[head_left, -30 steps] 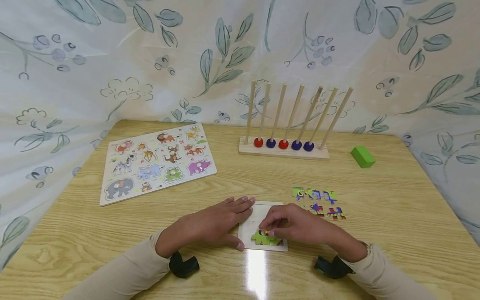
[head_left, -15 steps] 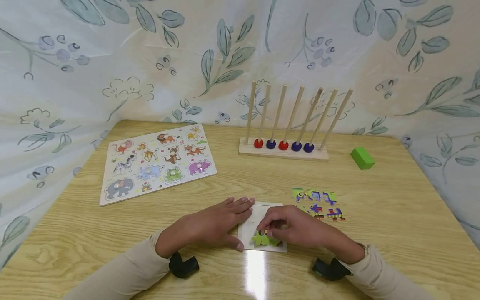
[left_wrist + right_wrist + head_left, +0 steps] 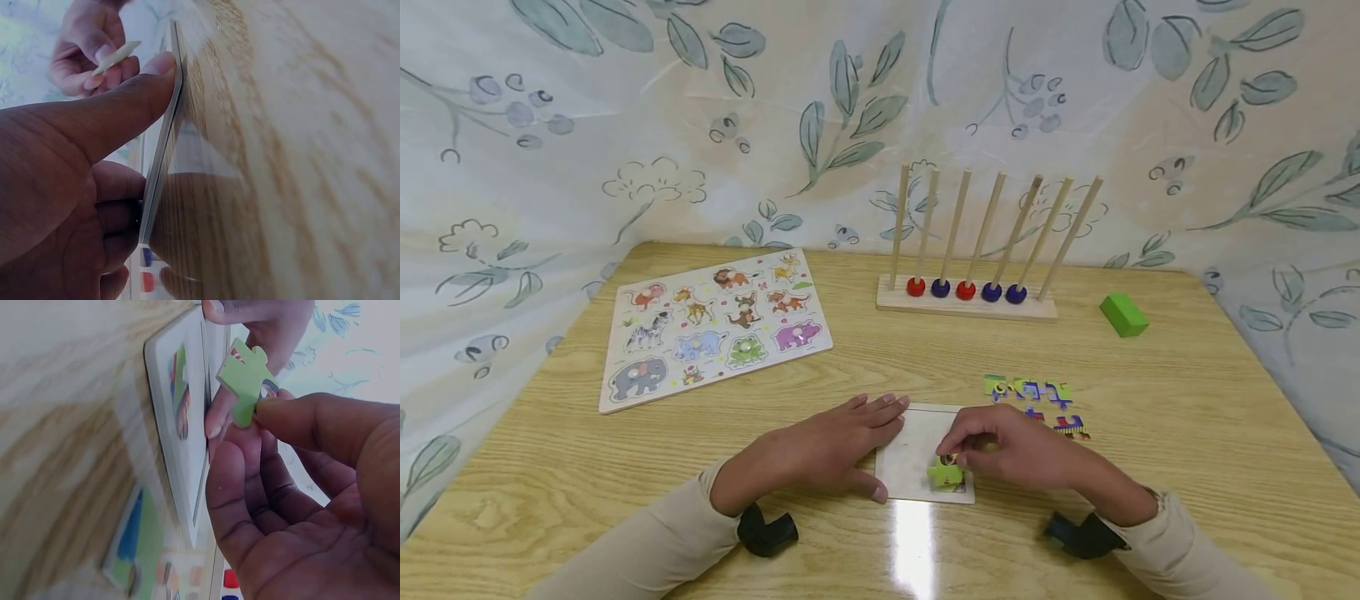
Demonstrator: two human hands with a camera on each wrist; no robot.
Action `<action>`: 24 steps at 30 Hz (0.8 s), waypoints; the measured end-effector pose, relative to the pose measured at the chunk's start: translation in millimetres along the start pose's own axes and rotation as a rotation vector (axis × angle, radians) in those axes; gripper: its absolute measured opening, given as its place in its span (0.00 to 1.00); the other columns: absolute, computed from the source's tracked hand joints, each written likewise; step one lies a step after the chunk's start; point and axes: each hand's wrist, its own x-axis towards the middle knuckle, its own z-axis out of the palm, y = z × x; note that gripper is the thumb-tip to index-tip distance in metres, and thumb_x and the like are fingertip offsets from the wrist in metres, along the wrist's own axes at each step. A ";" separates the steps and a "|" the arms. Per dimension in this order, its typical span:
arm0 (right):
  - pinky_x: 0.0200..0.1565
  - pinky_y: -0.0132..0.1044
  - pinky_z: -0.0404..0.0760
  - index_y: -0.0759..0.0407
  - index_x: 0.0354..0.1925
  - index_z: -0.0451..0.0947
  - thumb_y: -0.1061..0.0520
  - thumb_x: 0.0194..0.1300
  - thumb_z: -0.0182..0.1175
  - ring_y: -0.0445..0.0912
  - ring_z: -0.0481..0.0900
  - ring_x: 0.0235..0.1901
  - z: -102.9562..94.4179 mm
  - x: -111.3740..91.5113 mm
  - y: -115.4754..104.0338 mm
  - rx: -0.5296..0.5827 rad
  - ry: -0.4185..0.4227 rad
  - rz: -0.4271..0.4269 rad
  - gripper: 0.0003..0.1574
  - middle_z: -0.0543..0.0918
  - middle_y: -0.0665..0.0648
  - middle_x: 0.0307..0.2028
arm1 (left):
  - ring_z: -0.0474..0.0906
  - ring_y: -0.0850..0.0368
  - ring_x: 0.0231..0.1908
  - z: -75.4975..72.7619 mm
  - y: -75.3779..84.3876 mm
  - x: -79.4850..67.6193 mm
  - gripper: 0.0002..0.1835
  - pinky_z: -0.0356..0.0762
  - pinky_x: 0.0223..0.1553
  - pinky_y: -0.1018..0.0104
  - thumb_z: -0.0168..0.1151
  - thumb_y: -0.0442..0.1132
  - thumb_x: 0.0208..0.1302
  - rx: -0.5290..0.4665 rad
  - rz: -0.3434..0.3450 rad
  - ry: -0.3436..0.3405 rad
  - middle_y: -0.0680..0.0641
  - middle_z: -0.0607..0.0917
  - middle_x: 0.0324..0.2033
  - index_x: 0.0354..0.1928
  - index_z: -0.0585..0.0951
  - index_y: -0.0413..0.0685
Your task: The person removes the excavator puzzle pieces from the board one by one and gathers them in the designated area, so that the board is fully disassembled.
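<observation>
My right hand (image 3: 1018, 450) pinches a green jigsaw puzzle piece (image 3: 245, 378) between thumb and fingertips. The piece is held tilted above the lower right part of a small, pale puzzle tray (image 3: 910, 454). In the right wrist view, another puzzle piece (image 3: 180, 394) lies inside the tray near one corner. Against the tray's left side, my left hand (image 3: 831, 450) rests with its fingers extended. Its thumb (image 3: 125, 103) touches the tray's edge in the left wrist view.
Several loose puzzle pieces (image 3: 1030, 392) lie right of the tray, partly behind the right hand. An animal peg puzzle board (image 3: 722, 321) sits at the back left. A wooden peg stand (image 3: 970, 307) with beads and a green block (image 3: 1124, 315) stand toward the back.
My right hand has shifted a little to the right with the puzzle piece, which is lifted and more tilted over the tray. The left hand stays in place.
</observation>
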 end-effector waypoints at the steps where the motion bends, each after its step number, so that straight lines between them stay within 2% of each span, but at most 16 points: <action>1: 0.42 0.38 0.81 0.56 0.45 0.84 0.65 0.68 0.59 0.44 0.80 0.40 -1.2 -1.3 0.2 0.000 0.002 -0.007 0.11 0.83 0.52 0.40 | 0.40 0.55 0.74 -0.1 0.1 -0.1 0.48 0.41 0.72 0.55 0.63 0.59 0.61 0.000 -0.001 -0.002 0.47 0.47 0.76 0.74 0.57 0.40; 8: 0.37 0.37 0.82 0.57 0.45 0.84 0.66 0.68 0.59 0.44 0.78 0.37 -10.5 -13.9 6.0 -0.027 0.034 -0.048 0.11 0.83 0.53 0.40 | 0.39 0.56 0.74 0.8 -0.3 0.1 0.48 0.41 0.72 0.55 0.63 0.59 0.61 0.009 -0.002 -0.010 0.47 0.47 0.76 0.75 0.56 0.41; 12: 0.39 0.37 0.82 0.58 0.45 0.83 0.68 0.68 0.58 0.45 0.79 0.37 -15.3 -22.6 8.8 -0.039 0.051 -0.066 0.12 0.83 0.53 0.40 | 0.39 0.55 0.74 1.1 -0.7 0.0 0.48 0.41 0.72 0.54 0.63 0.59 0.61 0.017 0.003 -0.010 0.47 0.47 0.76 0.75 0.56 0.41; 24: 0.40 0.35 0.81 0.54 0.45 0.84 0.70 0.66 0.58 0.41 0.78 0.38 -36.6 -47.2 2.3 -0.115 0.078 0.037 0.15 0.82 0.50 0.40 | 0.40 0.54 0.74 -0.2 0.0 -0.1 0.48 0.41 0.72 0.53 0.63 0.59 0.61 0.031 0.016 -0.002 0.46 0.48 0.76 0.74 0.56 0.40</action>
